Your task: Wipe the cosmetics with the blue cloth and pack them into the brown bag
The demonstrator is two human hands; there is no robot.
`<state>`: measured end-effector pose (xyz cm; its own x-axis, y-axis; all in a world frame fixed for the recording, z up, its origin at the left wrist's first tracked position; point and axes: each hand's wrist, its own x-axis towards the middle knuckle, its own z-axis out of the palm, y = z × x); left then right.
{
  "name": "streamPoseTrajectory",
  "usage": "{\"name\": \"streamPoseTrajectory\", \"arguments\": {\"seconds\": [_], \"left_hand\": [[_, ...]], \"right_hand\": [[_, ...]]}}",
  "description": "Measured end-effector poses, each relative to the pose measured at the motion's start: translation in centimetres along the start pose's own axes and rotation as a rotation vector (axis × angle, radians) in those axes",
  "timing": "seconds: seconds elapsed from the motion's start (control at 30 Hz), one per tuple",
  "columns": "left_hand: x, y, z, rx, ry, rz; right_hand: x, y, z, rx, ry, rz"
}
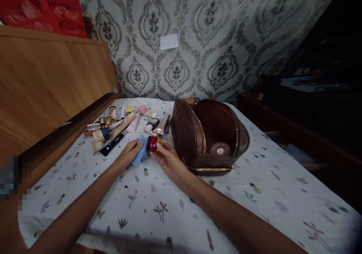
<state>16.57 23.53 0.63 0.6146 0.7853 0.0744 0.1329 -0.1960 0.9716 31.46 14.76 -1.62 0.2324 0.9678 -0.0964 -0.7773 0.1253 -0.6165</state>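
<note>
- Bottle (152, 143): small, dark red, shiny, gold cap at one end, some light marking on the side, too small to read.
- Location: held between both hands, near edge side of the pile, left of the brown bag (185, 137), above the worktop (113, 208); any contact with the worktop hard to tell.
- Right hand (171, 161): thumb and fingers nearly together, clamped on the bottle at its gold end; some fingers hidden underneath.
- Left hand (130, 154): fingers bunched, closed on the blue cloth (140, 156), cloth pressed to the bottle's other end; gap between fingers can't be told.
- Orientation: bottle lies sideways, long axis roughly left-right; gold cap points right toward the bag, other end left into the cloth.
- Beyond the hands: metallic pink tube (161, 125), beside another dark red bottle (153, 123).
- Left pile: beige tube (123, 125), black tube (111, 145), dark-lidded jar (99, 135).
- Bag: upright, mouth open, gold zip.
</note>
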Motion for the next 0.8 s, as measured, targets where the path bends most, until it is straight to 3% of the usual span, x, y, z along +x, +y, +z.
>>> {"name": "streamPoseTrajectory", "arguments": {"seconds": [0.27, 0.43, 0.63, 0.8], "left_hand": [[-0.2, -0.1, -0.1, -0.041, 0.013, -0.005], [-0.1, -0.5, -0.5, 0.025, 0.068, 0.108], [-0.5, 0.5, -0.3, 0.058, 0.077, 0.206], [-1.0, 1.1, -0.1, 0.267, 0.125, 0.403]], "right_hand": [[-0.5, -0.4, 0.9, -0.154, 0.033, -0.064], [-0.6, -0.3, 0.8, -0.233, 0.019, -0.031], [-0.5, 0.2, 0.6, -0.302, 0.02, -0.01], [-0.6, 0.2, 0.6, -0.307, 0.062, -0.02]]}}
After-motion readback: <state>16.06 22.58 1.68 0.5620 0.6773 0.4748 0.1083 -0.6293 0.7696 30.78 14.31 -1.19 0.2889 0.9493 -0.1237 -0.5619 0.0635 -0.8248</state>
